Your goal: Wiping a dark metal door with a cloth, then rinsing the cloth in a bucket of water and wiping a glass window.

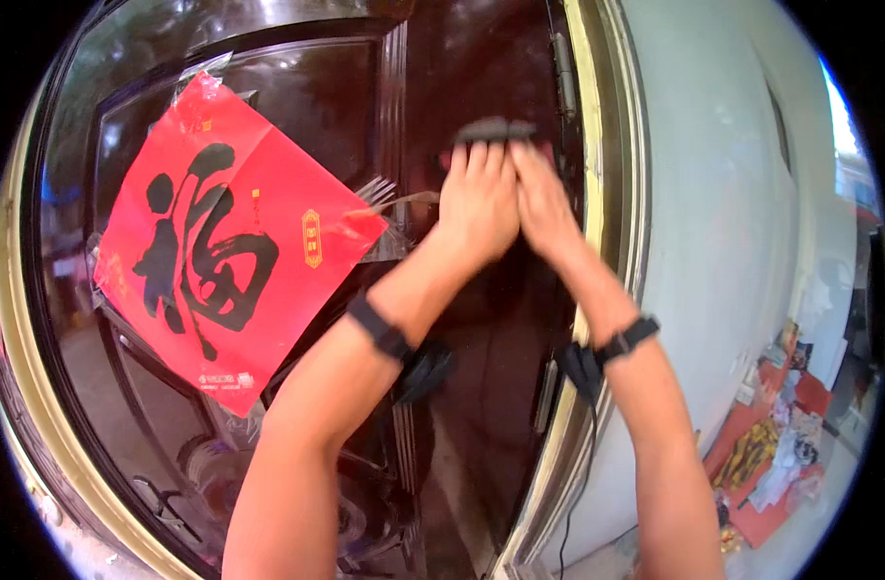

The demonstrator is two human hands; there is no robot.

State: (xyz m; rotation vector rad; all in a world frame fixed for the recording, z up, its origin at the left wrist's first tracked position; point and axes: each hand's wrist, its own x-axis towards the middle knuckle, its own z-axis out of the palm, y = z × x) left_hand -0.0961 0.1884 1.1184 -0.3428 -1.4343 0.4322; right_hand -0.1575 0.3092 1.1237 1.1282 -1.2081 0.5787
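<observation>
Both my hands are side by side, high on the dark brown panelled door [462,58]. Under my fingers is a blurred dark grey thing [498,129] with red edges, perhaps a folded cloth; its kind is unclear. My left hand [479,200] presses it to the door with fingers close together, bent over it. Touching the left one, my right hand [544,201] bears on the same thing. A red diamond-shaped paper [278,174] with a large black brushed character is taped to the door, left of my hands.
Black straps with dark attachments ring both wrists, and a thin black cable [591,464] hangs from the right one. A cream door frame [621,164] and hinge [563,75] border the door. Beyond the pale wall [713,193], assorted items lie on a red surface [762,517].
</observation>
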